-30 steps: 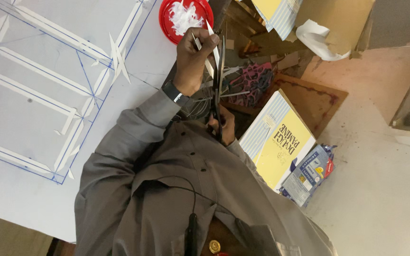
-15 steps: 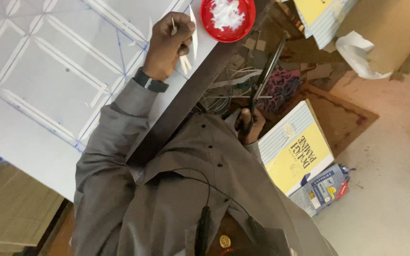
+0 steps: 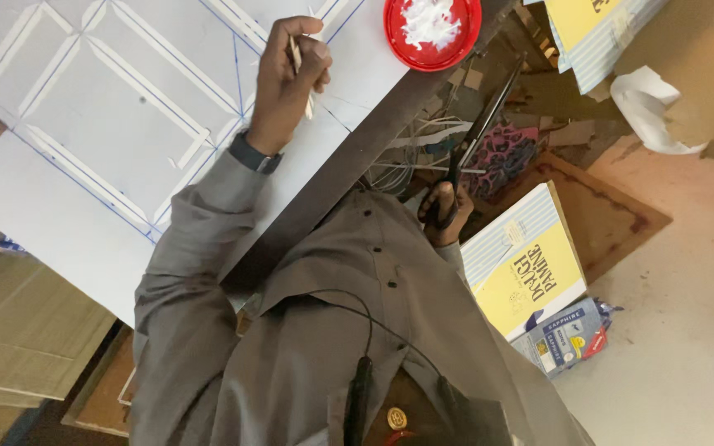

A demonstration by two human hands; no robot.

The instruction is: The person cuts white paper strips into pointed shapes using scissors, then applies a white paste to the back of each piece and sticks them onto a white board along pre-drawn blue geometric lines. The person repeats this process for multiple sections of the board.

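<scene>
The left hand [image 3: 287, 78] reaches out over the white board [image 3: 84, 107], its fingers pinching a thin pale strip [image 3: 296, 54]. The flat board has blue lines and white strips stuck on it. The right hand [image 3: 444, 211] is low, off the board's edge, closed tight round the handles of long dark scissors [image 3: 477, 132] that point up. A round red dish [image 3: 433, 31] of white bits sits on the board's edge
</scene>
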